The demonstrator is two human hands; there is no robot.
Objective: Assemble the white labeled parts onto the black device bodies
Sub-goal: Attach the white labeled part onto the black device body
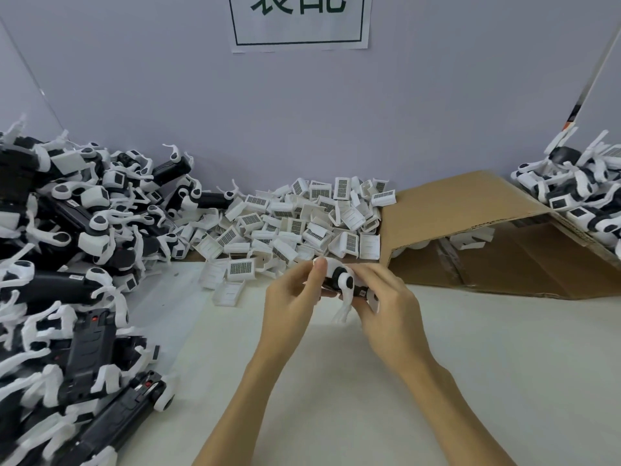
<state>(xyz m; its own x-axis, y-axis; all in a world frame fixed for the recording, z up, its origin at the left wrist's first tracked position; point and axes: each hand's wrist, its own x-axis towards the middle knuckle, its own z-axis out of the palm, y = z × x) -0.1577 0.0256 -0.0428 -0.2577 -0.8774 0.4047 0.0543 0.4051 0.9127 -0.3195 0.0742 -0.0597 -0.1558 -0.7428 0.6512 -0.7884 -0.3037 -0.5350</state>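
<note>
Above the pale tabletop (437,381), left hand (289,304) and right hand (386,297) both curl fingers around 1 black-and-white plastic device body (339,284).

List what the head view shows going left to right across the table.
Pile of black device bodies → heap of white labeled parts → left hand → right hand → cardboard box → second device pile.

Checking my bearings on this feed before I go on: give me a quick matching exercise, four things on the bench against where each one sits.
Things:
1. pile of white labeled parts
2. heap of black device bodies
3. cardboard box
4. paper sign

Places:
A. on the back wall
B. far left of the table
C. lying open at right
D. centre, against the wall

Pairs: 1-D, 2-B, 3-C, 4-A
</note>
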